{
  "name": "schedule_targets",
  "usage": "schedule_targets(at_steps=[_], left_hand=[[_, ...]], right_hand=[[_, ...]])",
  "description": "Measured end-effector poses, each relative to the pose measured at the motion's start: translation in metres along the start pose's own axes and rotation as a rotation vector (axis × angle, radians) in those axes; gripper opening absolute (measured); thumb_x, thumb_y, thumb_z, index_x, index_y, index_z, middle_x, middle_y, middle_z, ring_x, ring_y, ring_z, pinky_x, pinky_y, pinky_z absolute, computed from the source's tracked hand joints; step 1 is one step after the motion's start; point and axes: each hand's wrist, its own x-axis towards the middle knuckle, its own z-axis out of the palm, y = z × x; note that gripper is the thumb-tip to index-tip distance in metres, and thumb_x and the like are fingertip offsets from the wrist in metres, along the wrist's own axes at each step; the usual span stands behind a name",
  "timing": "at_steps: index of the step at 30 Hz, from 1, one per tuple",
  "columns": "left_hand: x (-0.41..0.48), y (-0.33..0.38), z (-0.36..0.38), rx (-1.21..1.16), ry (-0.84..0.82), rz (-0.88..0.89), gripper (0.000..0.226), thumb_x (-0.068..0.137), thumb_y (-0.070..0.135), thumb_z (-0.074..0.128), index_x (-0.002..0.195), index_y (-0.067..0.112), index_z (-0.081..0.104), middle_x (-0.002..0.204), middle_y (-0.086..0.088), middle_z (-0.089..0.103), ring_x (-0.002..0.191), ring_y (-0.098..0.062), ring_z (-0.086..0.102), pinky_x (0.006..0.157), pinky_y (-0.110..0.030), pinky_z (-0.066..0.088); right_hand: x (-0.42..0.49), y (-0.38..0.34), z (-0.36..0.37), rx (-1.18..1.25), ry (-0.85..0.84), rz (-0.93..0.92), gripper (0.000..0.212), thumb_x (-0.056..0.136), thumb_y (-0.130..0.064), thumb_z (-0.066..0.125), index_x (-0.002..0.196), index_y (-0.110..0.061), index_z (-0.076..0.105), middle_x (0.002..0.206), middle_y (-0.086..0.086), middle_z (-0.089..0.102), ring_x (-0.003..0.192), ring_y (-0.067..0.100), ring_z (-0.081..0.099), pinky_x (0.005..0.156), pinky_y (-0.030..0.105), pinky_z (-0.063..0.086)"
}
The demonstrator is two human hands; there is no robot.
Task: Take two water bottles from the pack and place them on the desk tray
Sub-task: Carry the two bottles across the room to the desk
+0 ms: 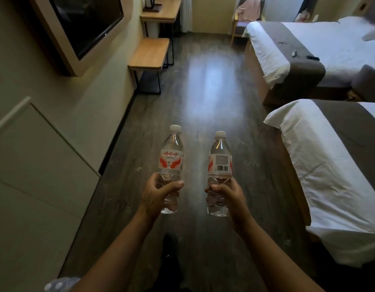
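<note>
A strip of dark wooden floor (212, 85) runs from the near edge to the far wall, open and bare down its middle. On the left it is bounded by the pale wall, with a framed television (85, 24) mounted high. Farther along that wall a low wooden bench (149, 53) juts into the strip, and beyond it stands the taller counter (161, 11), carrying what looks like a kettle on a dark tray (152, 6), though the far end is too small and dim to be sure. On the right, the foot corners of two beds edge the strip: the near bed (321, 165) with its white sheet overhanging, and the far bed (292, 49) beyond a narrow gap.

Both arms reach forward over the middle of the floor. The left hand (159, 193) is wrapped closed around the lower half of the left water bottle (172, 163), thumb across the front, label facing the camera. The right hand (226, 194) is likewise closed around the lower half of the right water bottle (220, 165), its barcode side showing. Both bottles are upright, white caps on, held side by side and apart from each other, well short of the counter.
</note>
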Motion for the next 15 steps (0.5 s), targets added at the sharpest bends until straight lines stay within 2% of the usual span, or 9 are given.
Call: schedule_targets(at_steps=[4, 7, 11, 13, 15], left_hand=[[0.070, 0.019, 0.009, -0.037, -0.006, -0.013, 0.083, 0.053, 0.054, 0.085, 0.124, 0.017, 0.064, 0.121, -0.017, 0.076, 0.110, -0.039, 0.076, 0.099, -0.057, 0.063], [0.132, 0.037, 0.012, -0.050, -0.036, -0.024, 0.090, 0.054, 0.052, 0.086, 0.131, 0.011, 0.061, 0.124, -0.019, 0.076, 0.112, -0.042, 0.076, 0.100, -0.059, 0.063], [0.215, 0.065, 0.012, -0.040, -0.093, -0.030, 0.074, 0.063, 0.045, 0.088, 0.126, 0.018, 0.062, 0.122, -0.015, 0.078, 0.107, -0.034, 0.080, 0.088, -0.044, 0.068], [0.256, 0.080, 0.011, -0.051, -0.107, -0.028, 0.083, 0.059, 0.050, 0.088, 0.130, 0.015, 0.062, 0.122, -0.014, 0.078, 0.106, -0.032, 0.080, 0.091, -0.047, 0.068], [0.294, 0.093, 0.012, -0.040, -0.108, -0.024, 0.089, 0.057, 0.052, 0.087, 0.133, 0.012, 0.061, 0.123, -0.015, 0.078, 0.108, -0.034, 0.079, 0.096, -0.053, 0.066]], right_hand=[[0.067, -0.013, -0.002, -0.026, 0.016, -0.006, 0.073, 0.071, -0.044, 0.082, 0.137, -0.020, 0.061, 0.119, 0.012, 0.080, 0.100, 0.025, 0.081, 0.077, 0.030, 0.066], [0.125, -0.027, 0.003, -0.032, 0.040, -0.011, 0.070, 0.072, -0.046, 0.082, 0.135, -0.024, 0.062, 0.117, 0.008, 0.081, 0.100, 0.025, 0.082, 0.076, 0.029, 0.066], [0.201, -0.048, 0.016, -0.028, 0.069, -0.011, 0.054, 0.083, -0.033, 0.082, 0.133, -0.027, 0.063, 0.117, 0.002, 0.082, 0.101, 0.025, 0.082, 0.075, 0.027, 0.066], [0.240, -0.058, 0.022, -0.022, 0.080, -0.016, 0.051, 0.086, -0.028, 0.079, 0.134, -0.026, 0.062, 0.118, 0.005, 0.082, 0.101, 0.026, 0.082, 0.076, 0.028, 0.066], [0.277, -0.069, 0.026, -0.024, 0.077, -0.012, 0.057, 0.083, -0.031, 0.081, 0.136, -0.023, 0.062, 0.118, 0.008, 0.082, 0.102, 0.028, 0.082, 0.076, 0.030, 0.066]])
